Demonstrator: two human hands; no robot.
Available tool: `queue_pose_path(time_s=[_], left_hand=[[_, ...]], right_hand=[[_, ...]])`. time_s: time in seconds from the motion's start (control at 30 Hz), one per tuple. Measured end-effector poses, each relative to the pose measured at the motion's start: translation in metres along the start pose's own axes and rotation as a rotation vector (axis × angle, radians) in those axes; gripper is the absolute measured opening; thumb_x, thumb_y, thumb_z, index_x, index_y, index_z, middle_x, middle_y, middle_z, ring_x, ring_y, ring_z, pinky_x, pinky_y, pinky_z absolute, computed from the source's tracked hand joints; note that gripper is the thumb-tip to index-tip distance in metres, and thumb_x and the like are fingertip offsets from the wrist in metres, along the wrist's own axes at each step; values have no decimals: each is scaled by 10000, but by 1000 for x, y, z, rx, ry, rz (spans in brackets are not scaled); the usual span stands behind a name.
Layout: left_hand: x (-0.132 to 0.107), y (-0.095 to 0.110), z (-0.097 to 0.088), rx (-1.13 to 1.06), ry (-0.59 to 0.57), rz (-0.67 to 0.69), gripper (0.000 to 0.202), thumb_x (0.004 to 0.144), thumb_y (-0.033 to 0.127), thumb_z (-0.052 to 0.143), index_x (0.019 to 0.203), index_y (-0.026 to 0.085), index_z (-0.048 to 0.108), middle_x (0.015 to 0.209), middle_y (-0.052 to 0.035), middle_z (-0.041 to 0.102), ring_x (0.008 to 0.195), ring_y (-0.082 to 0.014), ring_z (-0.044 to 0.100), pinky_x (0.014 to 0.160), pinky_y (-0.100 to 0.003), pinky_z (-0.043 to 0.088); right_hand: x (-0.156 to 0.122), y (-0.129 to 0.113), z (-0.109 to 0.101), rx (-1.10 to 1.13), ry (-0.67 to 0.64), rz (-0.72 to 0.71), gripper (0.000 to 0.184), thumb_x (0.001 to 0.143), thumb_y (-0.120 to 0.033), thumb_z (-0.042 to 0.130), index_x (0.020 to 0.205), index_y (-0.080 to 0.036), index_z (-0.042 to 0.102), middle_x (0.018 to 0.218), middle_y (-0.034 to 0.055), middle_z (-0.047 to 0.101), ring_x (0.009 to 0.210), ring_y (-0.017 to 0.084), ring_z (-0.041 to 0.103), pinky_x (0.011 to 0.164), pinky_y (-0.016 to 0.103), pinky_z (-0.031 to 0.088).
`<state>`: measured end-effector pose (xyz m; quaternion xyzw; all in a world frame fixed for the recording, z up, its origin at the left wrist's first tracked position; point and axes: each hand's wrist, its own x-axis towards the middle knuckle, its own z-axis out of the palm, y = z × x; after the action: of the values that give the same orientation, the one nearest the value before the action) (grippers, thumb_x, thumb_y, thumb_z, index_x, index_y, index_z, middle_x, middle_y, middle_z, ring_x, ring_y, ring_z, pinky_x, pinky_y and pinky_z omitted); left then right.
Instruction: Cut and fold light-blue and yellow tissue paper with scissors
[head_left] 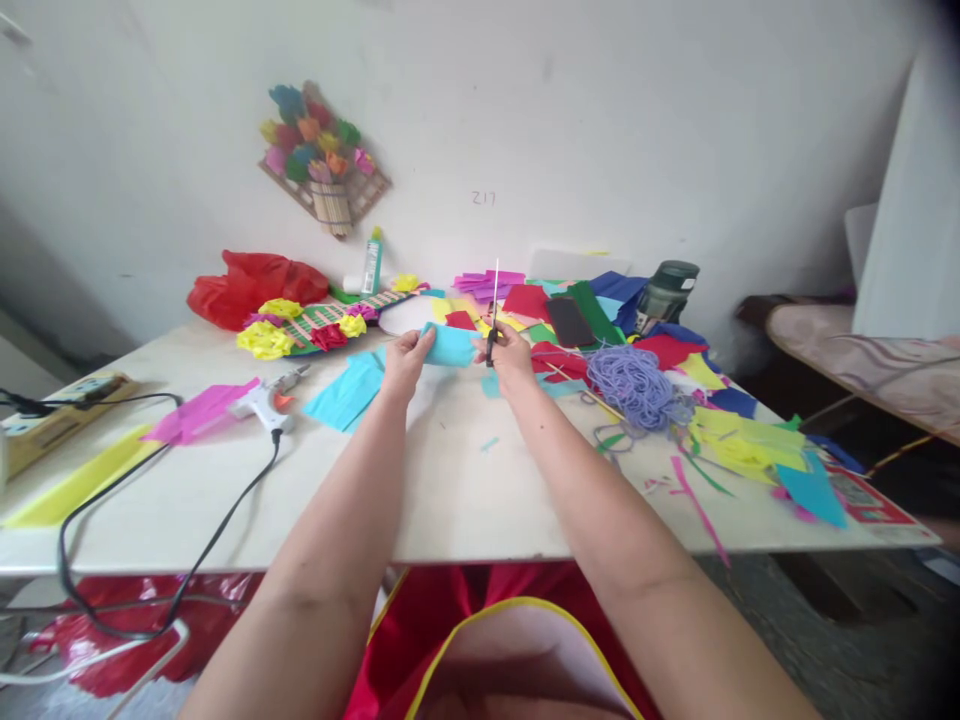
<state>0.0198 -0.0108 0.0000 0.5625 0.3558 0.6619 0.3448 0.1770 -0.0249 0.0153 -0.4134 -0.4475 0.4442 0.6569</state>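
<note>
Between my hands a folded strip of light-blue crepe paper [452,346] is held above the table. My left hand [406,362] pinches its left end between thumb and fingers. My right hand [510,353] is closed round the dark handles of a pair of scissors [495,300], whose blades point up and away from me. The fingertips of that hand also touch the paper's right end. Whether the blades are apart cannot be made out. More light-blue paper [346,392] lies on the table just left of my left hand.
A glue gun [259,402] with a black cord and a power strip [67,415] lie on the left. Behind stands a flower-covered craft piece [322,330]. To the right are purple yarn [632,385], a phone [570,321], coloured paper scraps and a dark bottle [667,292].
</note>
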Motion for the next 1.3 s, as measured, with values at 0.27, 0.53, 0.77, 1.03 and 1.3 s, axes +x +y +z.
queue_pose_path(time_s=[0.27,0.53,0.77,1.03,1.3], left_hand=[[2,-4,-7,96,28,6,458,687,488,656,498,177,379,486,55,231,468,-67,195,438,-257,124],[-2,2,0,60,-20,-35,453,667,482,672,494,181,380,492,51,246,471,-69,201,444,-262,132],[-2,-1,6,65,-70,15,401,683,466,658,517,176,435,506,48,285,495,-76,247,464,-250,187],[-2,-6,7,75,-76,22,410,720,469,625,522,178,416,500,50,266,493,-78,220,462,-251,175],[-4,-16,10,168,9,70,409,737,436,611,494,177,407,494,43,247,491,-84,214,455,-255,169]], right_hand=[[2,-13,-13,-100,-34,81,470,646,-327,714,1062,-166,565,623,-42,615,411,60,529,406,172,389],[3,-7,-27,-104,-99,82,289,705,-292,690,926,-163,556,645,-9,639,369,60,516,284,153,261],[1,-2,-19,-57,-74,17,367,609,-320,748,875,-186,533,498,-88,522,338,67,477,313,166,313],[2,3,-13,-49,3,-36,359,602,-327,717,860,-198,502,460,-115,458,348,79,444,373,201,386],[-3,2,-17,-139,-13,20,351,649,-357,687,916,-200,521,501,-104,480,359,73,457,400,205,408]])
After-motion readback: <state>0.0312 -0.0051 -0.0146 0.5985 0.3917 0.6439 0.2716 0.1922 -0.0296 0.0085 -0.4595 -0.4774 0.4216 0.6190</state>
